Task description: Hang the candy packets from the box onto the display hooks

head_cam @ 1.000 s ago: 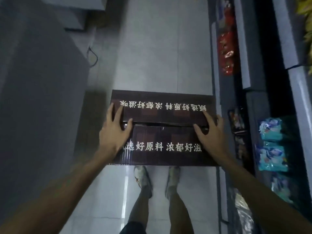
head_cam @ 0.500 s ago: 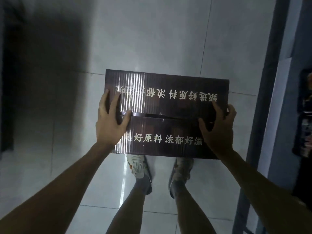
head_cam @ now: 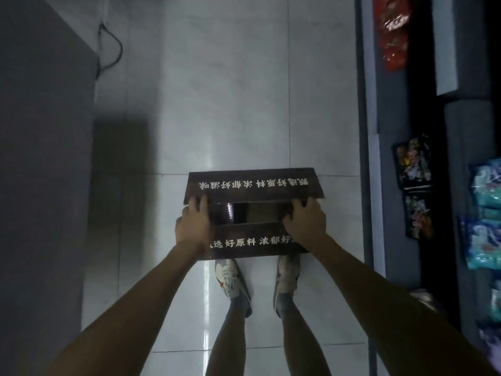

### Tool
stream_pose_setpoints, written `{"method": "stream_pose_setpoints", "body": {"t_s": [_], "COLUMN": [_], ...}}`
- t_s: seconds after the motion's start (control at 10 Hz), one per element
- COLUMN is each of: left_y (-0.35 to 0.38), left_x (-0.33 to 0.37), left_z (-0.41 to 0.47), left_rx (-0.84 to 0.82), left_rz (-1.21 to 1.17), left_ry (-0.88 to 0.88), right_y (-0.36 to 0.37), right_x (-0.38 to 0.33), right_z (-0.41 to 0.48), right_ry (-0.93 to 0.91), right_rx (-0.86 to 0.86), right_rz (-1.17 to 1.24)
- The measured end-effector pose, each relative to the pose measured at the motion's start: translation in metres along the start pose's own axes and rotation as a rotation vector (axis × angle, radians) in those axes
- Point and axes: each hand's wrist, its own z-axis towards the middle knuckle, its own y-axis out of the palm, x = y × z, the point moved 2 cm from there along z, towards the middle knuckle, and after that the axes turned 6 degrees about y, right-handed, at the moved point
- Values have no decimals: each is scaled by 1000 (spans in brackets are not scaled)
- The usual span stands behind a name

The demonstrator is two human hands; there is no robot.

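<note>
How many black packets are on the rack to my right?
2: the farther black packet up the rack, and the nearer black packet just below it in view, both left of the blue packets. Others may be hidden behind them.

Narrow aisle of a small shop. On the right, a dark grey display rack [head_cam: 393, 109] carries shiny red snack packets [head_cam: 393, 36], black printed packets [head_cam: 412, 164] and pale blue packets [head_cam: 485, 185]. Glossy white floor tiles [head_cam: 230, 104] separate it from a plain grey cabinet [head_cam: 40, 158] on the left.

Floor [head_cam: 230, 104]: glossy white tile. On it: two sneakers [head_cam: 230, 278] near centre, black cable [head_cam: 120, 50] far left beside grey cabinet [head_cam: 40, 158].
</note>
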Motion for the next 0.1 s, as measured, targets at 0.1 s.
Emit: {"method": "stream_pose_setpoints", "body": {"t_s": [0.1], "left_y": [-51], "left_x": [18], "left_z": [-41], "left_rx": [19], "left_rz": [33], "left_ry": [68], "right_y": [-44], "right_x": [-13], "right_z": [-39], "right_ry": [-85], "right_rx": [6], "right_rz": [-30]}}
